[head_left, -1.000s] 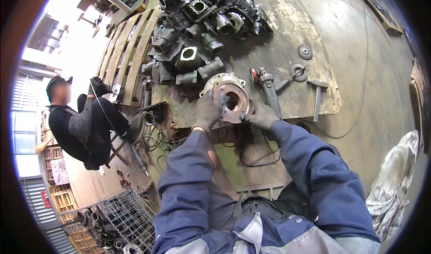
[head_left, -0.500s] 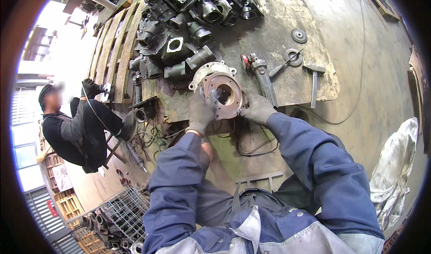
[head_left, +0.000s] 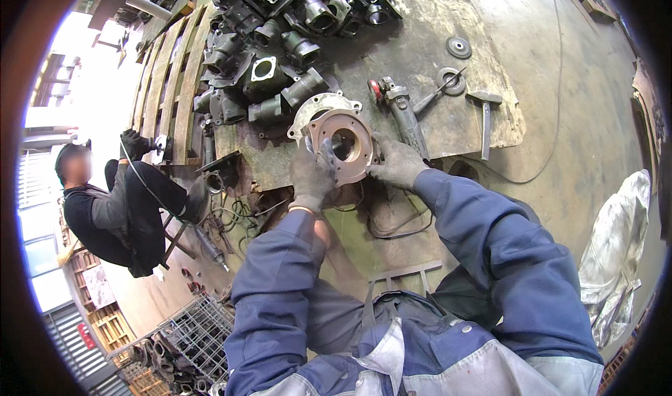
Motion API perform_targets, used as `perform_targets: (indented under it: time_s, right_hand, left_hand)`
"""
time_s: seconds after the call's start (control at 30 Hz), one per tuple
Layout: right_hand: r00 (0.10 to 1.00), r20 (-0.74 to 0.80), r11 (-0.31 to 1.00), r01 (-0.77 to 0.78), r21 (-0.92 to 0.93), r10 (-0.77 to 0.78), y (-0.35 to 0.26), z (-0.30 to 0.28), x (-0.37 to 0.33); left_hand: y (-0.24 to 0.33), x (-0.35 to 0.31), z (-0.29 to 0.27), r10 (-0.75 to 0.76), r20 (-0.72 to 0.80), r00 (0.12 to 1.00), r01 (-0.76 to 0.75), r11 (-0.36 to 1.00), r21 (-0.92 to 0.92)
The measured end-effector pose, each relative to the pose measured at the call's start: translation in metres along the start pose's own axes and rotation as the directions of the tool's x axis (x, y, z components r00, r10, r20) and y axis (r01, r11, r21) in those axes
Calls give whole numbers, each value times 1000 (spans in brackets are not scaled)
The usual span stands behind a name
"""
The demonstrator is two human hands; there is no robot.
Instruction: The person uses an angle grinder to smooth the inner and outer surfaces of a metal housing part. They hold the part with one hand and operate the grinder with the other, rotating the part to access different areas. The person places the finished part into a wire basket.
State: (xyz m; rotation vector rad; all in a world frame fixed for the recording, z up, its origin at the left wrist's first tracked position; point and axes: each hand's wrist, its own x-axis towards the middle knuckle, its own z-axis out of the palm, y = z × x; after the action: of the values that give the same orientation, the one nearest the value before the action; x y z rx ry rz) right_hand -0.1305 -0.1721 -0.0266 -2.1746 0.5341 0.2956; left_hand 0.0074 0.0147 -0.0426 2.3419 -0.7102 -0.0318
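Gripping the brown flange (head_left: 364, 151) from opposite sides, the left hand (head_left: 310, 175) and right hand (head_left: 399, 164) are clamping its rim, apparently to steady it evenly and expose its centre. It is being held at the near edge of the bench (head_left: 462, 126), partly covering a pale casting (head_left: 302, 118). An angle grinder (head_left: 404, 116) is lying to the right, presumably for easy reach.

Mid-frame, the brown flange (head_left: 358, 131) covers the lower part of a pale flange (head_left: 302, 121), and the left hand (head_left: 311, 175) hides some of the brown rim. The heap of dark castings (head_left: 301, 48) is cut off by the top edge, the metal parts (head_left: 166, 362) at lower left by the bottom edge. At middle left, the face (head_left: 80, 165) of 1 co-worker (head_left: 105, 208) is blurred, and the object (head_left: 162, 148) by that person's gloves (head_left: 136, 145) (little more than a pale patch) is too small to tell.
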Motion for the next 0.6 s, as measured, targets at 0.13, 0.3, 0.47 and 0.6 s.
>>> perform_targets:
  time_s: [0.13,0.3,0.47,0.6]
  right_hand:
    - [995,-28,995,92,26,-91,2,3,-2]
    - [999,7,999,47,21,-47,10,2,-4]
    - [999,10,998,-30,-51,31,21,-7,-9]
    - [995,12,995,-94,-40,94,34,-21,-7]
  left_hand:
    - [0,-1,3,-56,-20,998,57,996,64]
    - [12,-3,-3,-130,17,991,127,986,109]
    - [23,1,-10,-208,90,974,177,946,270]
    - [45,10,-39,-263,237,935,107,848,519]
